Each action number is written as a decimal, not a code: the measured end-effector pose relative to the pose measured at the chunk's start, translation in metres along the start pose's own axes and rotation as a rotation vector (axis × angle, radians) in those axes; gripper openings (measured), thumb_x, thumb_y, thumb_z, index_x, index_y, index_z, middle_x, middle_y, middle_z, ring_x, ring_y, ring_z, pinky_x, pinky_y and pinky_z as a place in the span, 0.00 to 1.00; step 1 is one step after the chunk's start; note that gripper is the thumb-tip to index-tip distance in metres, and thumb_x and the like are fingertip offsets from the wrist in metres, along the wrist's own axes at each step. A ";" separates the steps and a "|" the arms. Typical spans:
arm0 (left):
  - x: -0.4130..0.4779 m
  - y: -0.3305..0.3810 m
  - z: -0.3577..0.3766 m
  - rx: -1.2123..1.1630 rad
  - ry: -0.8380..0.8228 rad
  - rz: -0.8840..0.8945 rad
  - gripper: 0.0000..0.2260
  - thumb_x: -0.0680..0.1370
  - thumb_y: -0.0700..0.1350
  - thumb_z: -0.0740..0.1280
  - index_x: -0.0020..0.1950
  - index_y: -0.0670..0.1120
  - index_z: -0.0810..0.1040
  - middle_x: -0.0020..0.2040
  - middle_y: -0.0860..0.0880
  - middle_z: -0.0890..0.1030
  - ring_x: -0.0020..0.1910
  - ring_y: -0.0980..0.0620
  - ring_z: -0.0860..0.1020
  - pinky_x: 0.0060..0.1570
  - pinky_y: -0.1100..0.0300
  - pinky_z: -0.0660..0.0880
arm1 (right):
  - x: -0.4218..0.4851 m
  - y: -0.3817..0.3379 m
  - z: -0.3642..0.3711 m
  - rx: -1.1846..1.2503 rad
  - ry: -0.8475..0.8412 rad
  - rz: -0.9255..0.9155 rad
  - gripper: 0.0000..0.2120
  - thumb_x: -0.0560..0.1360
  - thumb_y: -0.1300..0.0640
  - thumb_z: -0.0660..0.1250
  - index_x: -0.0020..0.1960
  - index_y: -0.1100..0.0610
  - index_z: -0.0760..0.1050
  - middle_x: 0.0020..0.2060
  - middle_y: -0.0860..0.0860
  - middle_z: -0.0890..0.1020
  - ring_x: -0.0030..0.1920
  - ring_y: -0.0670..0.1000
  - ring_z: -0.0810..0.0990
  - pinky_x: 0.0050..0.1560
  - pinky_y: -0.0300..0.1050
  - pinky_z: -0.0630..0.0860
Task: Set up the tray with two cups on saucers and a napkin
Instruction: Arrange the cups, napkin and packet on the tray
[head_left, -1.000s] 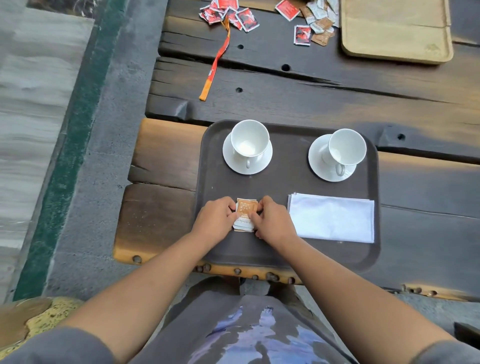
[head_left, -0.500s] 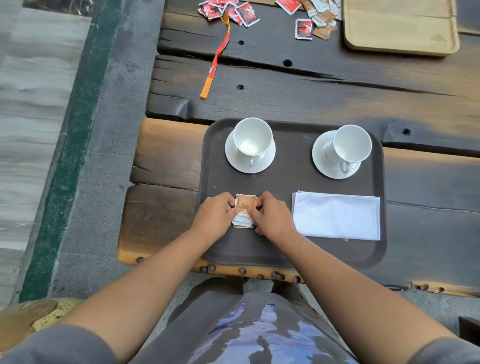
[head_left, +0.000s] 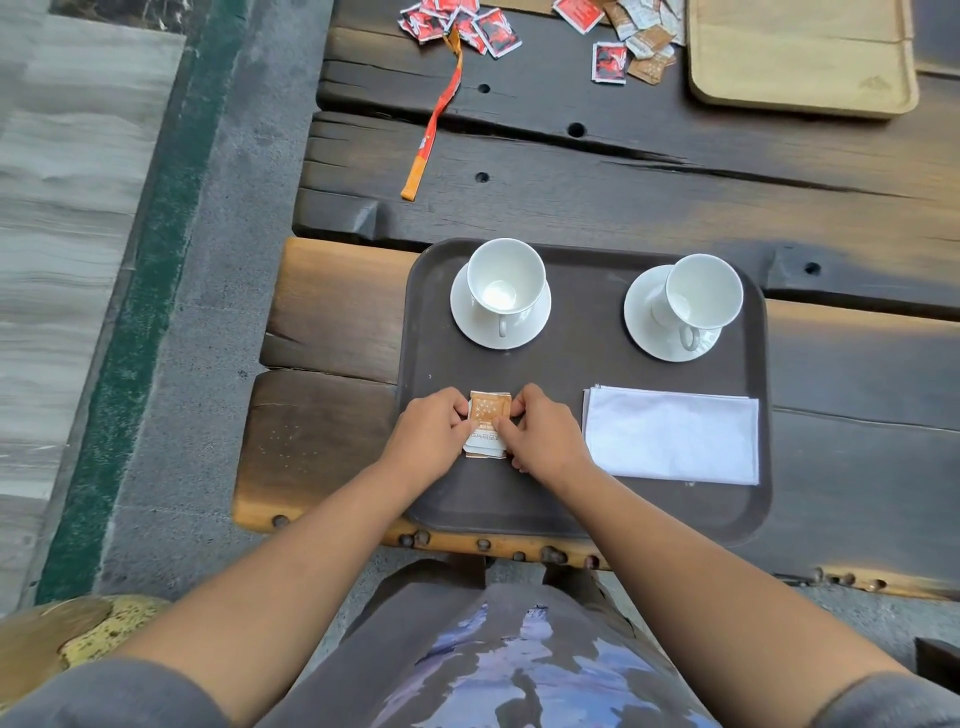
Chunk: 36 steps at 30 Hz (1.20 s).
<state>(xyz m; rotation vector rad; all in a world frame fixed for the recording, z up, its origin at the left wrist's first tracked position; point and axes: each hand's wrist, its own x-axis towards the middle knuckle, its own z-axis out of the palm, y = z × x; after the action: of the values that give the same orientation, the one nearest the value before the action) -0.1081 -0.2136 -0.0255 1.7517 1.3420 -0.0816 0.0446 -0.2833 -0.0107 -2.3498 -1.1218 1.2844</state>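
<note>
tray: dark brown tray (head_left: 587, 499) lies flat on the wood table (head_left: 675, 197), its near edge by the table's near edge.
L cup: white L cup (head_left: 506, 280) stands upright on L saucer (head_left: 467, 322) at the tray's far-left, handle pointing toward the person.
R cup: white R cup (head_left: 704, 291) stands upright on R saucer (head_left: 641, 322) at the far-right, handle also toward the person. The two saucers are well apart.
napkin: white folded napkin (head_left: 672, 436) lies flat on the tray's near-right, on the near side of the R cup and not touching either saucer.
sachet stack: small orange/white sachet stack (head_left: 488, 415) lies on the tray's near-left, beside the napkin w/ a gap.
L hand: L hand (head_left: 431, 434) has its fingers curled, pinching the stack's left edge.
R hand: R hand (head_left: 545, 434) has its fingers curled, pinching the right edge – thumb over the lower half.
table far side: beige tray (head_left: 800, 57) far-right; red sachets (head_left: 467, 26) and brown sachets (head_left: 647, 67) scattered left of it; orange strip (head_left: 436, 114) lies diagonal below the red ones.
occlusion: the stack's side edges are under the fingers – can't count the sachets.
</note>
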 end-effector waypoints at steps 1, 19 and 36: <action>0.000 0.000 0.000 0.000 -0.001 -0.003 0.05 0.77 0.44 0.72 0.47 0.51 0.77 0.34 0.53 0.82 0.40 0.51 0.82 0.48 0.49 0.80 | -0.001 0.000 0.000 0.010 0.003 -0.002 0.09 0.77 0.50 0.66 0.49 0.54 0.69 0.37 0.53 0.84 0.37 0.58 0.84 0.44 0.58 0.82; -0.022 0.015 -0.005 0.111 0.094 0.035 0.12 0.77 0.46 0.71 0.59 0.47 0.77 0.52 0.50 0.78 0.52 0.50 0.77 0.55 0.53 0.75 | -0.019 0.017 -0.024 -0.188 0.010 -0.089 0.13 0.77 0.45 0.65 0.55 0.53 0.69 0.43 0.49 0.83 0.45 0.56 0.81 0.47 0.51 0.79; -0.028 0.098 0.025 0.313 -0.024 0.179 0.18 0.79 0.49 0.66 0.68 0.46 0.71 0.60 0.48 0.75 0.62 0.47 0.73 0.61 0.52 0.72 | -0.037 0.078 -0.090 -0.225 0.045 -0.174 0.21 0.78 0.46 0.64 0.67 0.55 0.70 0.60 0.51 0.80 0.58 0.55 0.80 0.55 0.49 0.76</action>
<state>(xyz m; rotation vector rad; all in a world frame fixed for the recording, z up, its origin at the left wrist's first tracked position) -0.0304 -0.2517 0.0332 2.1193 1.1967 -0.2219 0.1444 -0.3495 0.0236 -2.3572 -1.4883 1.0905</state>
